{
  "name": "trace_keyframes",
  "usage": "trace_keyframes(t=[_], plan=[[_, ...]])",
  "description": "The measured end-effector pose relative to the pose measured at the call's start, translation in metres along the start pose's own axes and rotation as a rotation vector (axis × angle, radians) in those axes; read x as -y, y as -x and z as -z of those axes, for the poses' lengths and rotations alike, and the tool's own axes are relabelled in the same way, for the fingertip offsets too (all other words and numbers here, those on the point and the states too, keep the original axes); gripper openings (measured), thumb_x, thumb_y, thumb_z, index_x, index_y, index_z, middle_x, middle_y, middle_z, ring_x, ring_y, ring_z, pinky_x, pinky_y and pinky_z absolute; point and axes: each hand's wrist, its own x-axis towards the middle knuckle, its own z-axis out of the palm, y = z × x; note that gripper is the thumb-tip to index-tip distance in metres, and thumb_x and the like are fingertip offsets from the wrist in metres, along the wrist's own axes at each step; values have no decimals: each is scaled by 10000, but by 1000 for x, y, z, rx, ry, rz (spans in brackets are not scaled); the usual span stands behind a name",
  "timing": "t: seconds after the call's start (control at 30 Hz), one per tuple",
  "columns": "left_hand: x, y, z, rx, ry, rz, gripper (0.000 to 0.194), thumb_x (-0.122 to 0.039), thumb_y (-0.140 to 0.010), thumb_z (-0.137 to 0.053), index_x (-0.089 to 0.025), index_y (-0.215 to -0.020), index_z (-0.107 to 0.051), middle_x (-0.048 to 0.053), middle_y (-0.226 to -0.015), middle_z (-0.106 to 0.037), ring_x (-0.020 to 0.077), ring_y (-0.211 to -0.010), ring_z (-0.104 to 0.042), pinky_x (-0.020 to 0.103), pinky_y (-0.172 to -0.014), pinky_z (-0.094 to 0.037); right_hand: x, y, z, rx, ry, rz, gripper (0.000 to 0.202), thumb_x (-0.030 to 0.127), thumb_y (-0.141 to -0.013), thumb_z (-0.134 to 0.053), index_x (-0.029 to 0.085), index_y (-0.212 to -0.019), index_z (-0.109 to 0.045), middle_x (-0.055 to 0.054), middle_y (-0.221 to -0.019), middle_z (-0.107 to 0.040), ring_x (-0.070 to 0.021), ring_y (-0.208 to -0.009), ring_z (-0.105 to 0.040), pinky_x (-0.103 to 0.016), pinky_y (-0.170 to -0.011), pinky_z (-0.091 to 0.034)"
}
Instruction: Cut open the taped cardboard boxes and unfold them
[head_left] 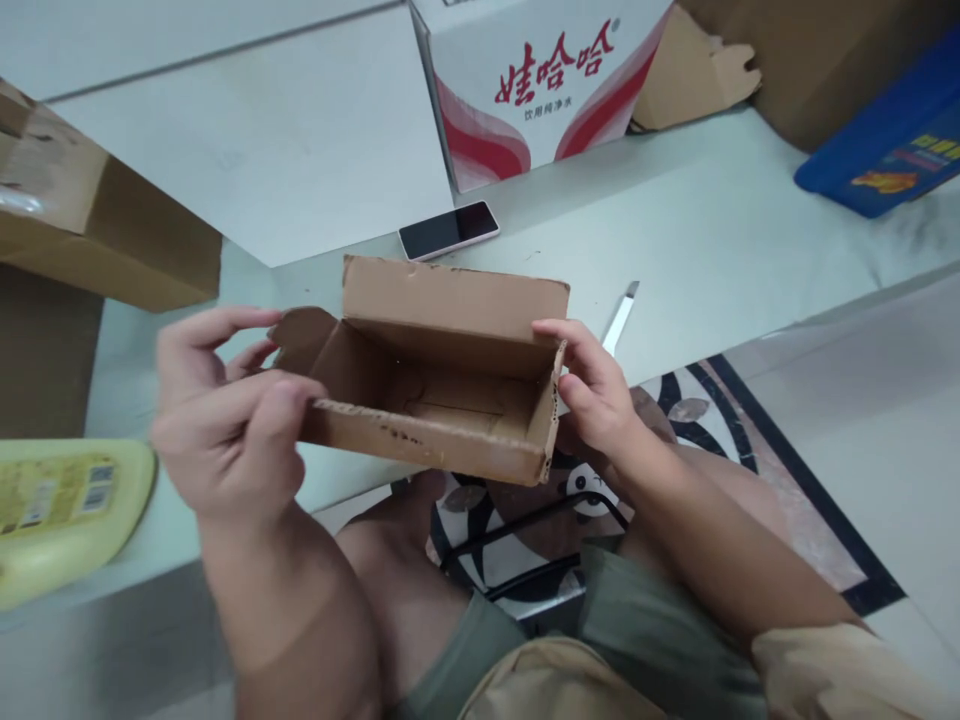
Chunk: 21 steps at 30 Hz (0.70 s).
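Between my two hands is a small brown cardboard box, tilted so that I look into its hollow inside. Its far flap stands up, and a rounded side flap sticks out at the left. My left hand grips the left end, thumb and forefinger at the near wall's corner, other fingers by the rounded flap. At the right end, my right hand pinches the short wall, with a finger reaching over its far corner. A slim white knife-like tool lies on the pale table just beyond my right hand.
A phone lies behind the box on the table. At the back stands a white and red carton. Larger cardboard boxes and a yellow bottle are at the left. A blue container stands at the right.
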Motion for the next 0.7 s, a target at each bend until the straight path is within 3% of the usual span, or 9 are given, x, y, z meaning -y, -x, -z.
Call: trace_keyframes(t=[0.07,0.13,0.2,0.33,0.37,0.43,0.53,0.6,0.7], plan=[[-2,7,-5,-208,177,-27,242,-161,-772,-577,-266,-629,-741,53,-769,-563,190,-1074,-641,339,-835,-563,-1,1,-1,-1,12,-10,542,672,-980,-480,302,-1367,-562,-88,-1230,-654,-277,-1100,-637,-470,-985,-533],[1,13,-6,-283,291,-63,244,-168,-731,-534,-279,-595,-704,54,-631,-438,187,-1018,-636,326,-802,-586,-2,3,-4,2,5,-6,506,628,-980,-530,303,-1367,-558,-87,-1316,-649,-277,-1169,-637,-469,-1034,-525],[5,18,-3,-227,335,-68,247,-227,-758,-528,-256,-560,-673,60,-637,-445,185,-919,-651,308,-707,-599,-2,5,-8,-2,-67,-20,500,558,-984,-575,339,-1426,-489,-72,-1405,-626,-268,-1233,-638,-468,-1079,-519],[14,22,0,-154,334,47,361,-419,-843,-550,-180,-616,-696,77,-820,-621,151,-622,-653,294,-474,-547,1,9,-15,-35,-249,-83,747,500,-992,-586,447,-1589,-141,-43,-1410,-650,-239,-1149,-701,-467,-1032,-575],[15,22,-3,-191,309,70,344,-439,-840,-591,-171,-661,-712,64,-809,-633,138,-564,-640,284,-447,-530,3,9,-16,-38,-259,-88,733,491,-991,-591,451,-1586,-164,-38,-1393,-663,-237,-1138,-705,-463,-1026,-578],[20,23,-9,-285,232,87,274,-435,-820,-712,-167,-766,-735,24,-766,-640,120,-552,-649,257,-483,-536,7,8,-15,-44,-241,-78,510,448,-998,-595,423,-1476,-421,-26,-1363,-683,-239,-1191,-683,-455,-1058,-556],[25,25,-16,-313,170,62,307,-407,-779,-853,-194,-982,-764,17,-906,-698,124,-781,-733,246,-690,-590,10,7,-10,-48,-203,-39,176,373,-1018,-557,338,-1134,-684,-14,-1325,-702,-243,-1267,-640,-460,-1115,-502],[24,26,-15,-224,118,54,345,-370,-789,-862,-230,-1092,-773,40,-1073,-727,146,-984,-736,263,-825,-590,10,8,-8,-23,-222,-32,198,375,-1013,-535,313,-1060,-717,-16,-1340,-698,-262,-1282,-627,-487,-1128,-482],[18,25,-8,-5,-21,158,135,-280,-869,-777,-239,-990,-820,45,-1081,-782,159,-1049,-725,314,-949,-557,7,8,-7,24,-258,-27,262,457,-990,-529,301,-1070,-723,-24,-1400,-671,-295,-1322,-597,-518,-1140,-464]])
